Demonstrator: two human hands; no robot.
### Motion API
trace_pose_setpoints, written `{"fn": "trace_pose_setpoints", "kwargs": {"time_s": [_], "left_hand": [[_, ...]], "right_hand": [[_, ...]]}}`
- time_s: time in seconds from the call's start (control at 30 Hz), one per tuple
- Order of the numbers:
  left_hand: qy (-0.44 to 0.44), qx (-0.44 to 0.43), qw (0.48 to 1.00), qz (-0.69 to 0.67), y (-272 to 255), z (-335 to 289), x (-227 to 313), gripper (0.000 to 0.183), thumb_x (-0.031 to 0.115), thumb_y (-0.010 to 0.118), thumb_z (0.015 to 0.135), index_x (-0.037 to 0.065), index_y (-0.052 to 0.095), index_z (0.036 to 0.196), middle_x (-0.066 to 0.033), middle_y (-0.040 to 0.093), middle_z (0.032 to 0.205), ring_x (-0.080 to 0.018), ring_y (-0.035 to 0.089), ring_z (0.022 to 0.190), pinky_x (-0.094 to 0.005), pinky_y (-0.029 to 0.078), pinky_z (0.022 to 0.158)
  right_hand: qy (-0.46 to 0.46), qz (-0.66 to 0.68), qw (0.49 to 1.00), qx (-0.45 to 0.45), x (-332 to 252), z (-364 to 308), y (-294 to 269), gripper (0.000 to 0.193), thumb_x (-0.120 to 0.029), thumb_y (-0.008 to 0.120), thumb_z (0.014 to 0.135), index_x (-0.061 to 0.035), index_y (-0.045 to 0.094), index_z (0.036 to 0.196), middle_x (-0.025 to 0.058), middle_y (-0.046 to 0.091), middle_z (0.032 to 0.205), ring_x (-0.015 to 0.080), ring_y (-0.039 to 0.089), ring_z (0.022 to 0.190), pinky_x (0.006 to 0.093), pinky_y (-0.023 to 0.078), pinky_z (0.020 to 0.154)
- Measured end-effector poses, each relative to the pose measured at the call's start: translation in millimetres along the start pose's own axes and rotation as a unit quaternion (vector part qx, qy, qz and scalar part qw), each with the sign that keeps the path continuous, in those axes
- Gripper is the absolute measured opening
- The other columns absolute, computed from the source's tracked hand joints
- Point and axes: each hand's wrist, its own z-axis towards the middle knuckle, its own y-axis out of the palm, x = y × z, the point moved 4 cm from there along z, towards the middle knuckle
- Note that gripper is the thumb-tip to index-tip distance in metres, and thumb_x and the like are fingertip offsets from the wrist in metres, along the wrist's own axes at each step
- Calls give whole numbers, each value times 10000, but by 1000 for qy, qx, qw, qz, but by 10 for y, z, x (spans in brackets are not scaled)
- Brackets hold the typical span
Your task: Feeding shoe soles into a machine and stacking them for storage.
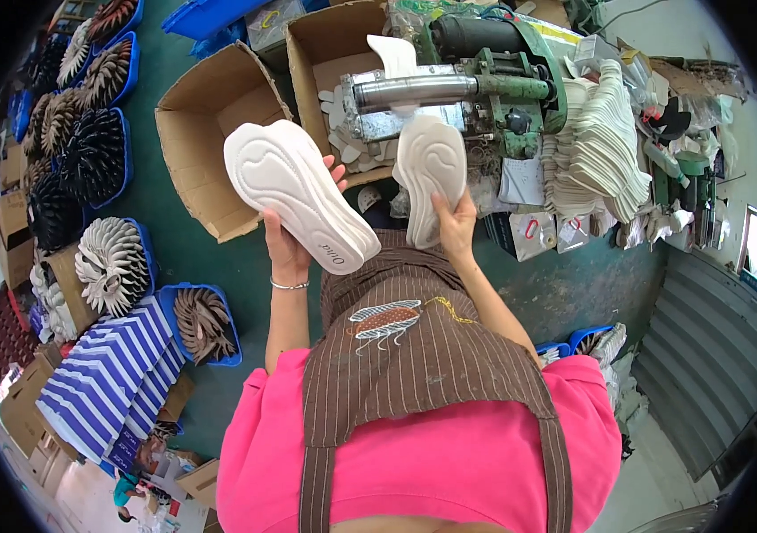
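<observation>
A worker's left hand [288, 240] clasps a thick white foam shoe sole [300, 193], angled lengthwise; the right hand [455, 222] pinches a thinner white insole [431, 173] upright beneath the green press machine [485, 84].

The left hand [288, 238] held a thick sole [298, 193] up to the left of the insole [431, 173] held by the right hand [455, 222]. Behind both stood a machine [485, 84], with two open cardboard boxes [210, 133] to its left. Stacked insoles [605, 142] lay to the machine's right, and bins of soles [99, 155] lined the floor [210, 258] at far left.
</observation>
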Motion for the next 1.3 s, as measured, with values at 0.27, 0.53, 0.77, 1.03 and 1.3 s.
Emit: {"fn": "trace_pose_setpoints", "kwargs": {"time_s": [0.27, 0.53, 0.77, 1.03, 1.3], "left_hand": [[-44, -57, 988, -137, 232, -67, -25, 1041, 538, 719, 673, 26, 192, 1411, -242, 328, 1371, -440, 254, 1308, -571, 257, 1069], [-79, -102, 979, -155, 137, -89, -172, 1080, 403, 809, 598, 99, 180, 1421, -196, 410, 1304, -395, 507, 1128, -490, 505, 883], [-108, -99, 984, -100, 112, -121, -318, 965, 440, 756, 618, -40, 321, 1334, -267, 472, 1230, -314, 586, 1014, -412, 534, 823], [2, 86, 987, 139, 63, -88, -296, 497, 20, 716, 698, -37, 519, 1151, -106, 599, 1075, -199, 579, 991, -315, 460, 880], [75, 100, 963, 240, 183, -27, -326, 544, 10, 727, 711, -28, 482, 1195, -93, 554, 1141, -164, 531, 1035, -296, 418, 917]], "right_hand": [[-46, -72, 996, -12, -262, 303, 186, 262, -39, 547, 879, 44, 541, 1128, 98, 630, 997, 132, 551, 881, 263, 443, 792], [35, -8, 996, -76, -149, 677, 257, 246, -111, 597, 866, 42, 580, 1058, 53, 646, 878, 100, 571, 713, 255, 480, 657], [279, 132, 949, -65, 48, 211, 202, 279, -91, 563, 887, 52, 528, 1123, 131, 645, 941, 197, 655, 756, 308, 551, 666], [154, 76, 936, -308, -801, 21, 752, 415, -217, 652, 848, 26, 524, 1159, 49, 605, 1018, 100, 550, 899, 243, 449, 807], [88, 61, 983, -150, -808, -92, 670, 414, -21, 718, 741, 5, 497, 1090, 79, 606, 1011, 108, 575, 920, 254, 476, 801]]}}
